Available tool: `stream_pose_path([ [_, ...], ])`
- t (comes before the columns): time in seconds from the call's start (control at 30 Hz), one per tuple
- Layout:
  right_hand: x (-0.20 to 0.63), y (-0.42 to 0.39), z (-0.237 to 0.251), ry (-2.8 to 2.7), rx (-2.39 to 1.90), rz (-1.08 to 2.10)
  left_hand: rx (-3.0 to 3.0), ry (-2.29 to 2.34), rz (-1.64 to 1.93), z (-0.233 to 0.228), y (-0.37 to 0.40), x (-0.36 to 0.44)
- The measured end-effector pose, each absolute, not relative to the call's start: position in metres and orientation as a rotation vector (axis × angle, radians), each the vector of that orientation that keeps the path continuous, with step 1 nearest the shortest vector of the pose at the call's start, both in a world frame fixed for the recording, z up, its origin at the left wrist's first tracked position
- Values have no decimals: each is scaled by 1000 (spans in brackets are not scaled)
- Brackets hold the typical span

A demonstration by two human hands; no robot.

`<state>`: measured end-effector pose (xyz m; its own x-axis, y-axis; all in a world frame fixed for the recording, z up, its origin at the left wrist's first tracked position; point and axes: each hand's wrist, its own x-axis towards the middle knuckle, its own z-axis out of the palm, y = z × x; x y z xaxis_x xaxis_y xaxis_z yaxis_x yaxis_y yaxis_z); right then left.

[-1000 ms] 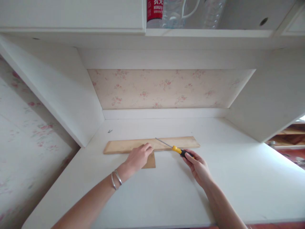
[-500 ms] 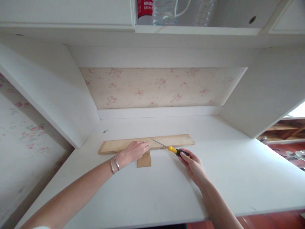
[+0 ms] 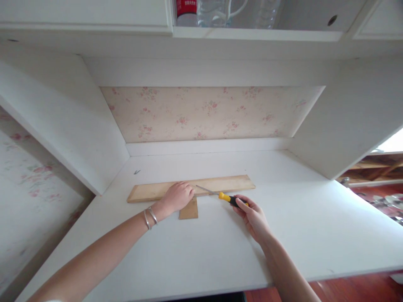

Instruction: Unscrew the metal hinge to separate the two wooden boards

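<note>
A long, pale wooden board (image 3: 226, 183) lies across the white counter. A shorter wooden piece (image 3: 189, 212) juts toward me from its near edge, partly under my left hand. My left hand (image 3: 178, 196) rests at the middle of the board with its fingers curled together; whatever is between the fingertips is hidden. My right hand (image 3: 253, 216) is wrapped round the black and yellow handle of a screwdriver (image 3: 224, 196). Its thin metal shaft points left over the board, with the tip close to my left fingertips. I cannot tell whether the tip touches the wood.
The white counter (image 3: 189, 256) has side panels at left and right. A small dark metal-looking bit (image 3: 136, 172) lies behind the board's left end. Overhead, an open cabinet shelf (image 3: 258, 34) holds clear plastic bottles or jugs and a red-labelled container (image 3: 187, 8).
The view has shifted slightly. My left hand's knuckles sit a little farther over the board, and the screwdriver tip is slightly lower. My right hand keeps its grip on the handle.
</note>
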<state>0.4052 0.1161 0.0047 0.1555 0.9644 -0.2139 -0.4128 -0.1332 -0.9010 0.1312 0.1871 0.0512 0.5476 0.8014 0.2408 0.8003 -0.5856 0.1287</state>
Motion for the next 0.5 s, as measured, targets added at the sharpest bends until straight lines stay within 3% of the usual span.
stream_pose_path([
  [0.5, 403, 115, 6, -719, -1169, 1322, 2958, 1431, 135, 50, 166, 133],
])
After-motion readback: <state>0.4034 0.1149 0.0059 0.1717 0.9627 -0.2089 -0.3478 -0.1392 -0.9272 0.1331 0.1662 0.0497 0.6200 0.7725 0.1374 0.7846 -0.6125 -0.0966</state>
